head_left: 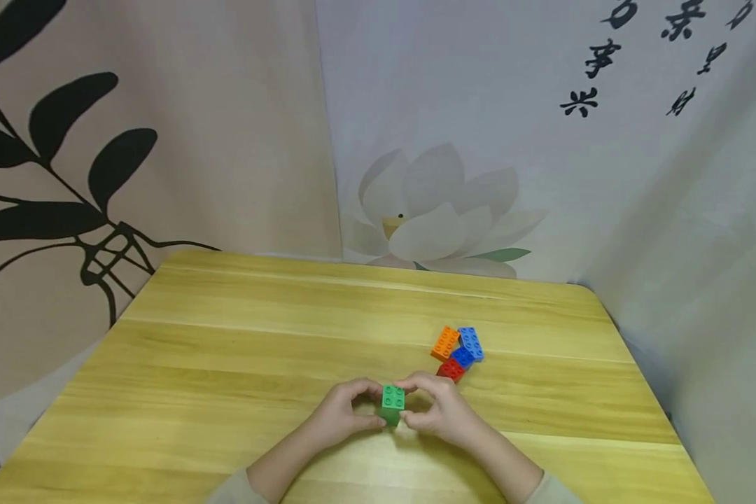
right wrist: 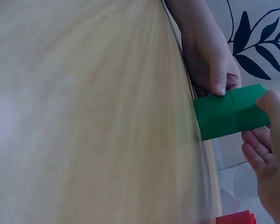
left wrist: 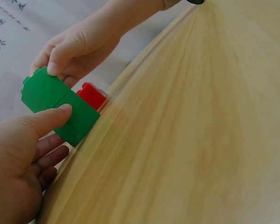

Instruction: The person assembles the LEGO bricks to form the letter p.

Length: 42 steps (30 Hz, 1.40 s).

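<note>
Two green toy bricks, one stacked on the other, stand upright between my hands on the table. The upper brick [head_left: 393,397] shows its round studs on top. In the left wrist view a seam separates it from the lower brick [left wrist: 80,120], which reaches down to the tabletop. My left hand [head_left: 340,414] pinches the lower brick, thumb on the near face. From the other side my right hand [head_left: 444,411] pinches the upper brick, its thumb near the studded end in the right wrist view. The far sides of the bricks are hidden.
Just beyond my right hand lies a red brick [head_left: 451,369]. Behind it are a small blue brick [head_left: 463,357], an orange brick [head_left: 445,343] and a longer blue brick [head_left: 471,343], close together. The wooden table [head_left: 227,364] ends at a printed curtain [head_left: 246,126].
</note>
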### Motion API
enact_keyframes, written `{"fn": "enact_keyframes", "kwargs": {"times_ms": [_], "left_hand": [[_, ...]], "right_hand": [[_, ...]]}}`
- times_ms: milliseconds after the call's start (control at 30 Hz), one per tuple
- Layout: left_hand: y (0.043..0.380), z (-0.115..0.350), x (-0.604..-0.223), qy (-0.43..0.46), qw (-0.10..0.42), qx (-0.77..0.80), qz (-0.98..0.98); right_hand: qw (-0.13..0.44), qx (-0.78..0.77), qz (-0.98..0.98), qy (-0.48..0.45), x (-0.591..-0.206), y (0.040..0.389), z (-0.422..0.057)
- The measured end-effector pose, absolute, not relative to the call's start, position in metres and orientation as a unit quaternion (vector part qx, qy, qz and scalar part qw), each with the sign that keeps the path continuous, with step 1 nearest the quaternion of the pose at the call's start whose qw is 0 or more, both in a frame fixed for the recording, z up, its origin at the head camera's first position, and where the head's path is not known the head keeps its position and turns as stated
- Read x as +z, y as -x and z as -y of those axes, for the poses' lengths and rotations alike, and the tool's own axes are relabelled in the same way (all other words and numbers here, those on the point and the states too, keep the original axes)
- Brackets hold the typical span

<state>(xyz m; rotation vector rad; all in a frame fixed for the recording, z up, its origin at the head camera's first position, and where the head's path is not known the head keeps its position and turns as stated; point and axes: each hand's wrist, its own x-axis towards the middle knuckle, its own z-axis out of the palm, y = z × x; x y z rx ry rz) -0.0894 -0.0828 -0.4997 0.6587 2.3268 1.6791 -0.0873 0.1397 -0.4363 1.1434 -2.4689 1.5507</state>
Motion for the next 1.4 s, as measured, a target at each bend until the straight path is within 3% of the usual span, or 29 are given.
{"fn": "enact_keyframes", "kwargs": {"times_ms": [233, 633, 900, 1133, 1400], "left_hand": [[0.089, 0.084, -0.498, -0.223, 0.095, 0.566, -0.788], [0.088, 0.082, -0.494, -0.208, 0.110, 0.575, -0.783], [0.088, 0.082, -0.494, -0.207, 0.113, 0.575, -0.784], [0.089, 0.081, -0.494, -0.206, 0.114, 0.580, -0.779], [0.089, 0.081, -0.494, -0.196, 0.122, 0.582, -0.780]], "right_hand": [[-0.040, 0.478, 0.811, -0.335, -0.456, 0.097, -0.144], [-0.075, 0.446, 0.829, -0.330, -0.449, 0.099, -0.150], [-0.050, 0.451, 0.822, -0.344, -0.449, 0.100, -0.157], [0.006, 0.452, 0.817, -0.357, -0.440, 0.105, -0.169], [0.046, 0.458, 0.838, -0.292, -0.431, 0.109, -0.186]]}}
